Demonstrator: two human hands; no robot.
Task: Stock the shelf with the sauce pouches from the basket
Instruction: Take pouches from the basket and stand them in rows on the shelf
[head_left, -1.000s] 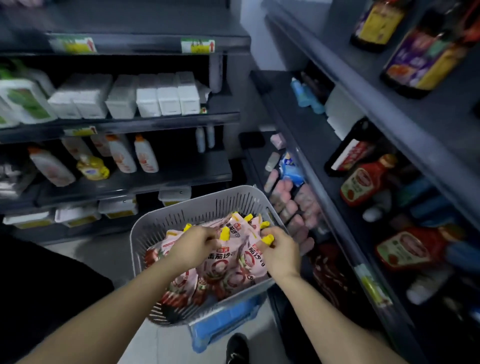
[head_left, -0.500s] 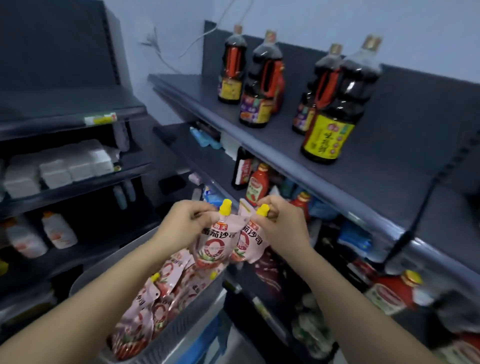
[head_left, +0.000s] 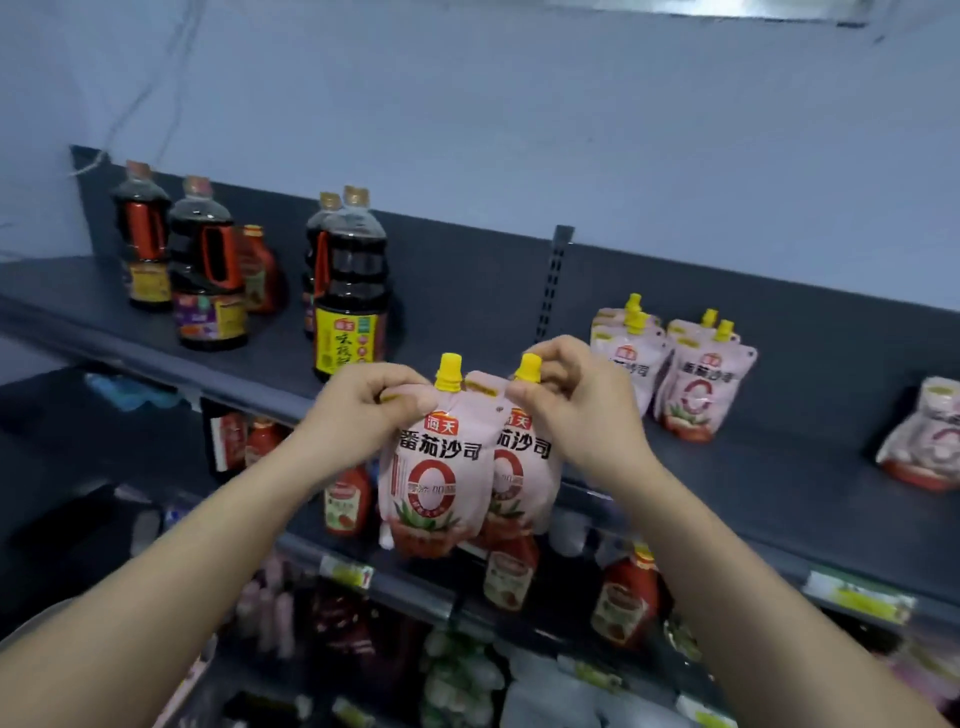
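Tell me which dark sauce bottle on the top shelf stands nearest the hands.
The yellow-labelled bottle, just behind the left hand; the other dark bottles stand behind it or farther left.

Rear pouch (head_left: 524, 462) mostly hidden behind front pouch (head_left: 436, 467), its top corner under right hand (head_left: 579, 402). Left hand (head_left: 363, 410) covers front pouch's top-left corner; yellow bit (head_left: 390, 398) under its fingers, can't tell what. Edge pouch (head_left: 922, 436) cut off by frame at right & blurred. Lower-shelf goods (head_left: 363, 623) dark, smeared; price tags (head_left: 860, 597) unreadable. Back bottle (head_left: 324, 234) nearly all behind front bottle (head_left: 353, 291).
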